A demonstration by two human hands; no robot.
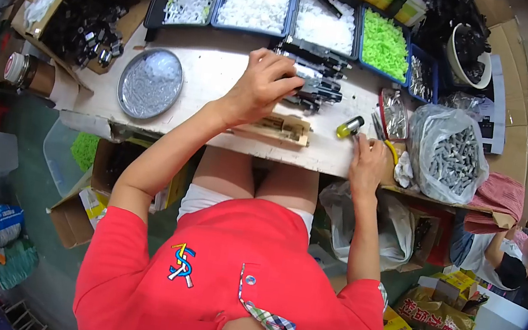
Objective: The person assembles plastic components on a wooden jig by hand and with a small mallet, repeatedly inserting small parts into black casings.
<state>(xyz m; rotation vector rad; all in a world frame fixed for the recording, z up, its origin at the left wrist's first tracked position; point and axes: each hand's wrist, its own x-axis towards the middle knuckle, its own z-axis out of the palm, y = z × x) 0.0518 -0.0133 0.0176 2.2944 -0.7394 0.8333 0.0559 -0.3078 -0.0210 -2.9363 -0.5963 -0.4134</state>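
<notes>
My left hand (266, 84) is over the middle of the bench, its fingers bent and pressed onto the near left side of a stack of black and silver metal parts (317, 78). Just below that hand lies a wooden block fixture (282, 129) near the bench's front edge. Toward the right, my right hand (369, 159) rests at the front edge with fingers curled down; whatever is under its fingertips is too small to tell. A small bottle with yellow-green liquid (350, 127) lies beside it, and pliers with yellow handles (386, 138) are close on its right.
Trays of white pieces (255, 2) and green pieces (385, 45) line the back. A round metal dish (150, 83) sits left. A plastic bag of metal parts (454, 158) stands right. Another person (511, 257) is at the far right.
</notes>
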